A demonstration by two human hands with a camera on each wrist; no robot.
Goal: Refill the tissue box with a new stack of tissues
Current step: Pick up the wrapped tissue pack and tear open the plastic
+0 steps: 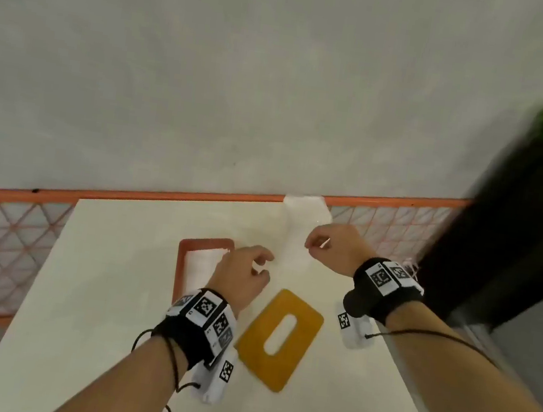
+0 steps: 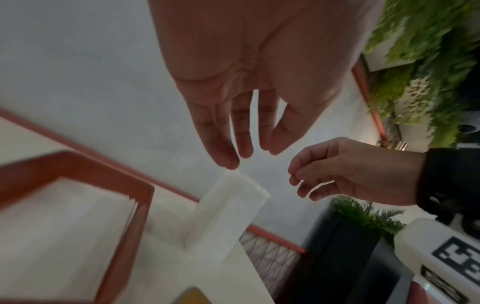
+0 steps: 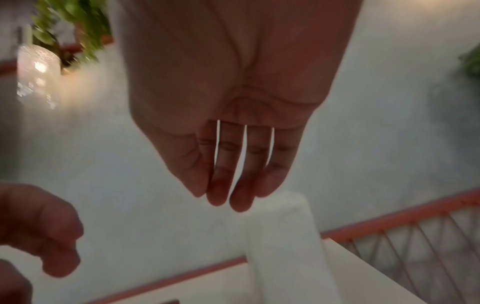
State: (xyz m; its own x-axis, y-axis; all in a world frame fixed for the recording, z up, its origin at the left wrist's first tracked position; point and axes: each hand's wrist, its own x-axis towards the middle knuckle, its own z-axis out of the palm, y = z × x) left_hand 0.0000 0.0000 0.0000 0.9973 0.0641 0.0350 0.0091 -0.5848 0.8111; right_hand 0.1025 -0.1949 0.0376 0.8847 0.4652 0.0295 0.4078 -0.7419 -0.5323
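On the white table (image 1: 107,288) stands the orange-rimmed tissue box (image 1: 206,242), open on top and partly hidden by my left hand. Its yellow slotted lid (image 1: 259,342) lies flat beside it, nearer me. A white tissue stack (image 1: 302,223) in clear wrap lies at the table's far edge. My left hand (image 1: 262,267) hovers just short of the stack's near end, fingers relaxed and holding nothing. My right hand (image 1: 313,246) hangs over the stack's right side, fingers loosely bent and empty. The left wrist view shows the stack (image 2: 228,209) below my fingertips (image 2: 228,160).
An orange rail with mesh (image 1: 0,239) runs just behind the table. A dark planter (image 1: 498,253) with green plants stands close at the right, beside the table's far right corner. Grey floor lies beyond the rail.
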